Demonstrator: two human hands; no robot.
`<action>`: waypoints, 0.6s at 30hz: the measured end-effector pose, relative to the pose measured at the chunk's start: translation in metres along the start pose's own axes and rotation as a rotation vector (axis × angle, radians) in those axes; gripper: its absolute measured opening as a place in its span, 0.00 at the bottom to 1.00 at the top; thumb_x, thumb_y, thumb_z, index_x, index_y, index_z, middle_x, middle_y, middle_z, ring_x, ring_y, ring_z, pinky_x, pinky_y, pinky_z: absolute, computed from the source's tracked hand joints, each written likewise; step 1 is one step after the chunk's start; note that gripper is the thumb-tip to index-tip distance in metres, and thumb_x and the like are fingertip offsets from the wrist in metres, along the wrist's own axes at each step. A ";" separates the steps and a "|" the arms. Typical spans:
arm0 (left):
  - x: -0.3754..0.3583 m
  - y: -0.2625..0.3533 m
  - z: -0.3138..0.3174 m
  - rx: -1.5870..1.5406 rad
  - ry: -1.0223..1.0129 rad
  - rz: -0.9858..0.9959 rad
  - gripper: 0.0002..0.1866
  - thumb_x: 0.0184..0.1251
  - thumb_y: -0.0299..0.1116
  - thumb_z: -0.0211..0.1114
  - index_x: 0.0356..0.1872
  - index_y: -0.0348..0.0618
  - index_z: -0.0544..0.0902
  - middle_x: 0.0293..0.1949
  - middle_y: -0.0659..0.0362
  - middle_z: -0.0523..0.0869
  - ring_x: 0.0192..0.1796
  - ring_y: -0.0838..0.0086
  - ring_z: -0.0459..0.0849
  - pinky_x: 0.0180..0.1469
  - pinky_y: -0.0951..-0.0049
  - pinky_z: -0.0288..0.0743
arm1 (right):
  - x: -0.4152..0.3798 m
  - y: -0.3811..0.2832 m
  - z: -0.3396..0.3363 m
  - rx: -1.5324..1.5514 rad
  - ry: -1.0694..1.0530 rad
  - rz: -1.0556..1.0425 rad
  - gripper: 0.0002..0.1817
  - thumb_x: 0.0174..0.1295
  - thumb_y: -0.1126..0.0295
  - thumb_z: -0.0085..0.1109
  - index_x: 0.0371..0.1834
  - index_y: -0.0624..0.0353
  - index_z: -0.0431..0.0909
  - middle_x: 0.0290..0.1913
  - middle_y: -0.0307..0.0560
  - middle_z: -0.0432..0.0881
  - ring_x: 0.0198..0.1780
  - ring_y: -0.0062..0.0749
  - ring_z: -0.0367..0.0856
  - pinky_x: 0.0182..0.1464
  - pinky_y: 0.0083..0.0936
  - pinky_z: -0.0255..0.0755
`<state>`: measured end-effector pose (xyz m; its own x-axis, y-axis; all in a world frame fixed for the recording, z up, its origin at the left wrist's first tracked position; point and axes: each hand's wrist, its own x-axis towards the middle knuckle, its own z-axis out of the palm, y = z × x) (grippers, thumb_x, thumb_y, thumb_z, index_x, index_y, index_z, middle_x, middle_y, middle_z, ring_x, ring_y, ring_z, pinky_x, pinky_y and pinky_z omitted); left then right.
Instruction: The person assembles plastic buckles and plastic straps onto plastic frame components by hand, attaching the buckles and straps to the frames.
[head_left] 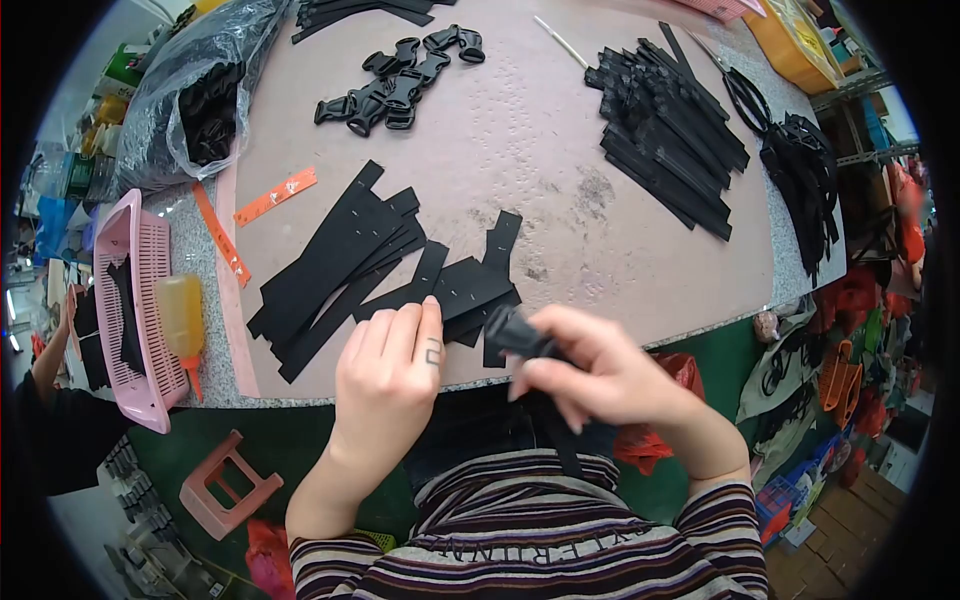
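Note:
My left hand (390, 350) is closed over the table's front edge, beside black fabric pieces (470, 285); whatever its curled fingers hold is hidden. To its right, my right hand (590, 370) pinches a black buckle (515, 332), from which a black strap (558, 440) hangs toward my lap. More dark flat pieces (345, 235) with small white marks lie fanned out at the left. A loose group of black buckles (400, 88) rests farther back on the table.
Bundled black straps (665, 130) lie at the right back, near scissors (748, 98). Orange strips (275, 195), a plastic bag (185, 100), a pink basket (150, 320) and a glue bottle (180, 320) are at the left. Below stands a pink stool (230, 487).

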<state>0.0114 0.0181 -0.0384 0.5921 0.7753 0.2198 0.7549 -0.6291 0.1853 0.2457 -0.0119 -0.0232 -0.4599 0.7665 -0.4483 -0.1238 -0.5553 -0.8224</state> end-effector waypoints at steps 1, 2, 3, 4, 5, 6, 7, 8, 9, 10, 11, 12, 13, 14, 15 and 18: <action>0.001 -0.002 -0.003 0.024 -0.049 0.022 0.14 0.58 0.21 0.71 0.47 0.31 0.85 0.40 0.55 0.84 0.40 0.63 0.84 0.41 0.66 0.78 | 0.005 0.008 0.007 -0.035 -0.045 -0.012 0.15 0.74 0.69 0.59 0.58 0.64 0.73 0.40 0.46 0.85 0.19 0.18 0.77 0.21 0.16 0.69; 0.003 -0.003 -0.004 -0.015 -0.048 0.013 0.14 0.58 0.21 0.71 0.46 0.31 0.86 0.39 0.54 0.85 0.39 0.62 0.84 0.40 0.66 0.78 | 0.010 0.013 0.012 -0.209 -0.032 -0.078 0.15 0.74 0.68 0.58 0.57 0.65 0.73 0.42 0.48 0.84 0.19 0.19 0.77 0.22 0.18 0.70; 0.004 -0.005 -0.005 -0.053 -0.047 0.003 0.13 0.59 0.20 0.70 0.46 0.32 0.86 0.38 0.54 0.85 0.38 0.62 0.84 0.39 0.67 0.78 | 0.021 0.026 0.017 -0.220 -0.027 -0.330 0.16 0.73 0.67 0.59 0.57 0.66 0.74 0.41 0.49 0.83 0.21 0.20 0.79 0.23 0.21 0.71; 0.005 -0.008 -0.006 -0.092 -0.048 -0.007 0.12 0.59 0.20 0.69 0.45 0.32 0.86 0.37 0.54 0.85 0.37 0.62 0.85 0.39 0.67 0.79 | 0.033 0.038 0.018 -0.300 0.006 -0.430 0.16 0.74 0.66 0.59 0.57 0.66 0.74 0.40 0.49 0.83 0.23 0.20 0.80 0.23 0.21 0.72; 0.005 -0.013 -0.005 -0.191 -0.014 -0.050 0.12 0.59 0.20 0.70 0.45 0.33 0.87 0.36 0.54 0.85 0.36 0.62 0.85 0.38 0.68 0.78 | 0.036 0.038 0.019 -0.306 0.022 -0.399 0.16 0.74 0.66 0.58 0.57 0.65 0.74 0.40 0.48 0.82 0.25 0.20 0.80 0.23 0.21 0.72; 0.005 -0.020 -0.003 -0.289 0.022 -0.092 0.12 0.58 0.20 0.70 0.44 0.34 0.87 0.34 0.54 0.85 0.34 0.63 0.84 0.37 0.68 0.78 | 0.039 0.039 0.019 -0.311 0.037 -0.368 0.16 0.74 0.65 0.57 0.57 0.65 0.73 0.39 0.48 0.82 0.26 0.20 0.81 0.23 0.21 0.72; 0.004 -0.026 -0.003 -0.390 0.058 -0.134 0.11 0.58 0.20 0.70 0.43 0.35 0.88 0.33 0.55 0.84 0.33 0.64 0.84 0.37 0.69 0.78 | 0.035 0.030 0.019 -0.244 0.036 -0.205 0.16 0.75 0.65 0.57 0.56 0.65 0.73 0.38 0.47 0.81 0.27 0.20 0.81 0.22 0.21 0.72; 0.004 -0.028 -0.010 -0.523 0.053 -0.279 0.09 0.60 0.19 0.69 0.42 0.36 0.88 0.31 0.54 0.84 0.31 0.67 0.84 0.36 0.72 0.78 | 0.032 0.025 0.018 -0.178 0.035 -0.040 0.16 0.75 0.64 0.56 0.56 0.65 0.73 0.38 0.46 0.81 0.28 0.20 0.82 0.22 0.21 0.72; 0.000 -0.035 -0.005 -0.598 0.198 -0.353 0.07 0.64 0.20 0.68 0.42 0.34 0.88 0.31 0.56 0.85 0.30 0.74 0.83 0.33 0.75 0.76 | 0.033 0.023 0.018 -0.129 0.036 -0.045 0.15 0.75 0.63 0.56 0.55 0.64 0.73 0.36 0.44 0.80 0.27 0.19 0.81 0.22 0.20 0.72; -0.006 -0.046 -0.002 -0.615 0.305 -0.375 0.06 0.66 0.20 0.68 0.42 0.34 0.87 0.31 0.58 0.85 0.30 0.76 0.83 0.32 0.75 0.75 | 0.033 0.022 0.018 -0.075 0.040 -0.051 0.15 0.76 0.63 0.56 0.54 0.64 0.73 0.35 0.43 0.80 0.27 0.19 0.81 0.22 0.20 0.72; -0.011 -0.057 -0.001 -0.631 0.411 -0.395 0.05 0.68 0.21 0.67 0.43 0.33 0.87 0.31 0.60 0.86 0.30 0.78 0.83 0.30 0.75 0.74 | 0.033 0.021 0.018 -0.022 0.045 -0.058 0.14 0.76 0.62 0.55 0.53 0.63 0.72 0.33 0.41 0.80 0.26 0.18 0.80 0.21 0.20 0.72; -0.014 -0.063 -0.001 -0.671 0.406 -0.402 0.05 0.69 0.21 0.67 0.43 0.32 0.86 0.32 0.60 0.86 0.30 0.78 0.83 0.30 0.77 0.74 | 0.033 0.017 0.021 0.012 0.068 -0.061 0.14 0.76 0.62 0.55 0.51 0.63 0.73 0.29 0.36 0.77 0.24 0.17 0.79 0.21 0.18 0.71; -0.017 -0.067 -0.002 -0.711 0.403 -0.410 0.05 0.69 0.21 0.67 0.43 0.32 0.85 0.33 0.60 0.86 0.31 0.78 0.84 0.29 0.78 0.73 | 0.032 0.018 0.021 0.006 0.069 -0.064 0.14 0.76 0.62 0.55 0.50 0.63 0.73 0.28 0.36 0.78 0.24 0.17 0.79 0.21 0.17 0.70; -0.019 -0.069 -0.002 -0.749 0.403 -0.419 0.05 0.70 0.21 0.67 0.44 0.31 0.85 0.34 0.60 0.86 0.31 0.78 0.85 0.29 0.79 0.73 | 0.031 0.020 0.021 -0.003 0.067 -0.068 0.13 0.76 0.62 0.56 0.50 0.63 0.74 0.28 0.36 0.78 0.23 0.17 0.79 0.21 0.17 0.70; -0.020 -0.065 -0.007 -0.951 0.365 -0.514 0.06 0.70 0.20 0.66 0.44 0.31 0.83 0.35 0.58 0.86 0.32 0.77 0.86 0.29 0.80 0.74 | 0.031 0.021 0.020 -0.013 0.064 -0.073 0.13 0.76 0.62 0.56 0.50 0.62 0.74 0.28 0.36 0.79 0.22 0.17 0.78 0.21 0.17 0.70; -0.010 -0.034 -0.026 -1.506 0.285 -0.725 0.09 0.68 0.17 0.65 0.47 0.32 0.79 0.37 0.52 0.87 0.36 0.72 0.91 0.34 0.80 0.83 | 0.021 0.010 0.023 -0.022 0.073 -0.078 0.11 0.75 0.64 0.58 0.47 0.63 0.77 0.28 0.38 0.82 0.22 0.17 0.78 0.22 0.16 0.70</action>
<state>-0.0275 0.0304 -0.0220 0.0780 0.9784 -0.1913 -0.1892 0.2029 0.9607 0.2145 -0.0087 -0.0324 -0.3845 0.8291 -0.4060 -0.1373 -0.4863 -0.8630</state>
